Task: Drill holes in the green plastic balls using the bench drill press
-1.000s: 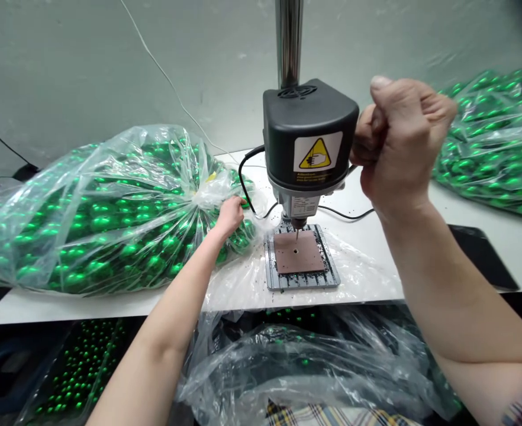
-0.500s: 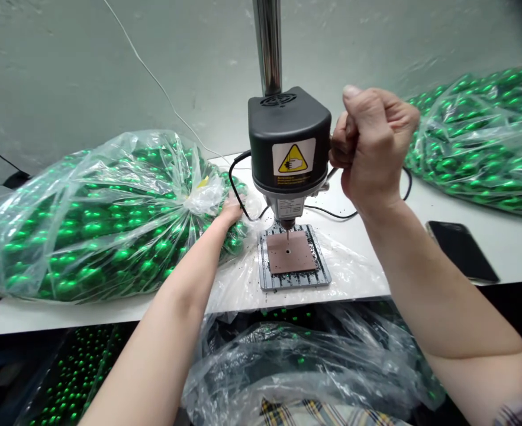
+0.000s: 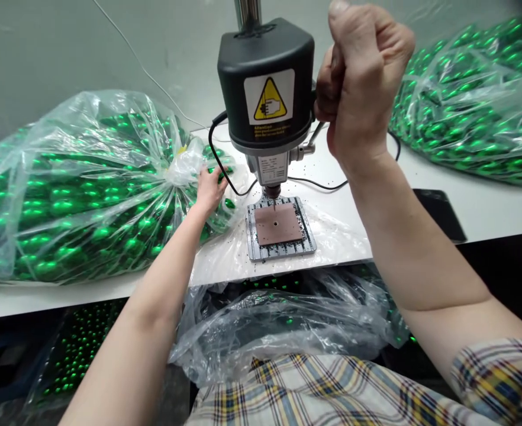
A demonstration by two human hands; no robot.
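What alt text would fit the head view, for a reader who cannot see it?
A right hand grips the lever of a black drill, its bit above a brown board with a hole. The left hand is at the gathered end of a clear bag of green balls; a second bag lies at right.

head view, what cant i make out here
All in the head view:
Slim grey metal lever, upper end: hidden by the bare right hand
Palm of the bare left hand: hidden by the hand's back
Round chrome column: top cut off by the upper edge
Flat black rectangular device: partly behind the right forearm
Pale rectangular label: print too small to read
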